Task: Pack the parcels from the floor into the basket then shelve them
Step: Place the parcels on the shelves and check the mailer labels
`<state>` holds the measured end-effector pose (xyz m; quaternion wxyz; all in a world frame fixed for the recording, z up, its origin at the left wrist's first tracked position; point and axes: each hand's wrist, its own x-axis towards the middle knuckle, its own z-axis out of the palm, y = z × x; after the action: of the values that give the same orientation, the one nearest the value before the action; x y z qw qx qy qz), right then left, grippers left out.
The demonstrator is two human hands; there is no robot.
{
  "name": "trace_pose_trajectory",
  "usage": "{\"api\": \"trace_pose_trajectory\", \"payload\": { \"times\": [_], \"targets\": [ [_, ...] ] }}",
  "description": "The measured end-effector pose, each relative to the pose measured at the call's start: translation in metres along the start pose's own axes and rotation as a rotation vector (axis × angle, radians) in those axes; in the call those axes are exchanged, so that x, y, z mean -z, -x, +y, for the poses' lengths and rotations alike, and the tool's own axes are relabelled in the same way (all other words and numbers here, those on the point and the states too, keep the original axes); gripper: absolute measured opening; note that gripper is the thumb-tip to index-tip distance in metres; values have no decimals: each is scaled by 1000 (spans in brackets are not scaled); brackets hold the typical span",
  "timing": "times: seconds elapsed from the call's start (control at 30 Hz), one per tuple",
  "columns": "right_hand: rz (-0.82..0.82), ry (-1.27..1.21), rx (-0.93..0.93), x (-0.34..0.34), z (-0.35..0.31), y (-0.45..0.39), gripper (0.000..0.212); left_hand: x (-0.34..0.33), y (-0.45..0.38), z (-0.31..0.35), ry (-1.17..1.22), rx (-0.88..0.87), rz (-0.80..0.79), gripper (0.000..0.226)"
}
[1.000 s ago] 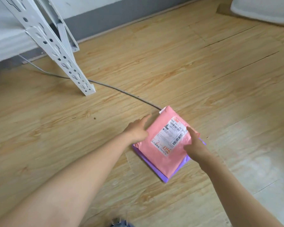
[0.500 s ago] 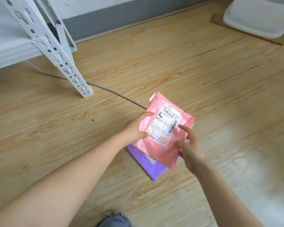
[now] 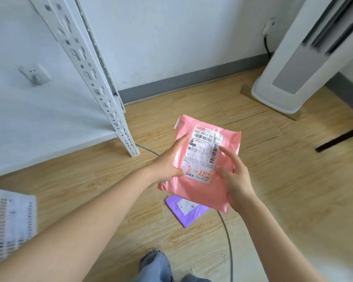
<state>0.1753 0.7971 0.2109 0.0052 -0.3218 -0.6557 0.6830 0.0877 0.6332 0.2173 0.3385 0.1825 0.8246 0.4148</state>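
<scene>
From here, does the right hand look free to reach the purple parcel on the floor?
Probably not yet: the right hand and left hand both hold the pink parcel, which hangs over the purple parcel.

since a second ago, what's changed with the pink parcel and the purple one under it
Both hands, left hand and right hand, took hold of the pink parcel and lifted it off the purple parcel toward the camera; a second ago they only touched it as it lay on top. The view tilted up, bringing the white basket into sight at left. The purple parcel stayed on the floor.
</scene>
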Motion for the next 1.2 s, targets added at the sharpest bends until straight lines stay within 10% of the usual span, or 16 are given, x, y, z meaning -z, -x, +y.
{"api": "trace_pose_trajectory", "payload": {
  "times": [0.57, 1.2],
  "targets": [
    [-51, 201, 258, -46, -317, 208, 63, 173, 239, 244, -65, -21, 466, 77],
    [-357, 164, 300, -293, -304, 422, 58, 311, 531, 99, 57, -42, 673, 73]
  ]
}}
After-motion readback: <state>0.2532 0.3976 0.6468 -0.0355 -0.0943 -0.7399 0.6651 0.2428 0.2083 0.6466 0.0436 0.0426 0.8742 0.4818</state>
